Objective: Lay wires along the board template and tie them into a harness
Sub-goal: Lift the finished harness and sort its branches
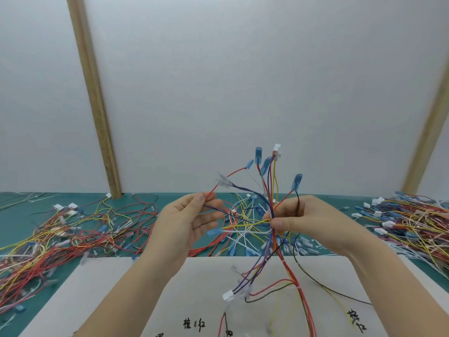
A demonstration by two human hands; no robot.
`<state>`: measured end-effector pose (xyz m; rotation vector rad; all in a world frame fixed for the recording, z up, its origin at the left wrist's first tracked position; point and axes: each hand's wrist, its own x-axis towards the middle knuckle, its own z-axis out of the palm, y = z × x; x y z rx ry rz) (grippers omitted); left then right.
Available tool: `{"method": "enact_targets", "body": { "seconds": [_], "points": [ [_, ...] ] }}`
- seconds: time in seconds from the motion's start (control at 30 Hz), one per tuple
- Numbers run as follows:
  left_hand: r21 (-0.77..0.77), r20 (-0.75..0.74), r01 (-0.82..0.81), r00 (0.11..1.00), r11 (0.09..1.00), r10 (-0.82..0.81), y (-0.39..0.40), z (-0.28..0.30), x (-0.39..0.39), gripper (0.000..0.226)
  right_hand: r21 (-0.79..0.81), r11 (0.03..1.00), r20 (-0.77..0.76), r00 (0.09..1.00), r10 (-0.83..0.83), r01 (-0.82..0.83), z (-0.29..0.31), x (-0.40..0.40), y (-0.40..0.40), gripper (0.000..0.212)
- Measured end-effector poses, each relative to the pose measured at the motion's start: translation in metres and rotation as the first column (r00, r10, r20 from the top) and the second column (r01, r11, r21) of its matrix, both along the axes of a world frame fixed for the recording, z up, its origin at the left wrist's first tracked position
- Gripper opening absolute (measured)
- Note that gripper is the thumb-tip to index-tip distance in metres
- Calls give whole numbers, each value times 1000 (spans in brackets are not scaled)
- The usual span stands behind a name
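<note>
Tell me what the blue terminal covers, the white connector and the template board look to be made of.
Blue terminal covers: translucent soft plastic, probably; light shows through. White connector: opaque moulded plastic, blocky. Template board: matte white paper or card, likely, with handwritten ink marks.

Green mat (24, 222) across bench, running left to right under everything. White wall (243, 81) behind, filling upper part of view. Two wood battens on wall: left batten (93, 93) slanting from top down to mat's back edge, right batten (427, 132) leaning opposite way at frame edge. Loose cable ties (36, 197) w/ white tails on mat at far left, near wall base. Handwritten black characters (194, 324) at bottom centre, more characters (356, 322) at bottom right, partly cut off by frame edge, too blurred to read.
</note>
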<state>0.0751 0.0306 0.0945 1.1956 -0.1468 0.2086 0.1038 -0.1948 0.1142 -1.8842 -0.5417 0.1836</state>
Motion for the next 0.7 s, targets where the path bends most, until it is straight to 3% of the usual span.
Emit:
{"method": "enact_targets", "body": {
  "seconds": [0.1,0.2,0.5,0.7],
  "points": [
    [-9,-2,6,1000,1000,-6,0,-1,1,19,15,987,73,984,-162,162,-1,3,5,1],
    [9,11,-3,1000,1000,3,2,-1,1,19,38,954,173,939,-299,297,-2,8,6,8],
    [-29,75,-32,997,999,34,8,17,11,16,194,964,189,958,-216,180,15,13,21,8],
    [48,43,74,996,996,-76,16,17,20,21,137,968,169,958,-231,210,0,20,21,10]
  ]
}}
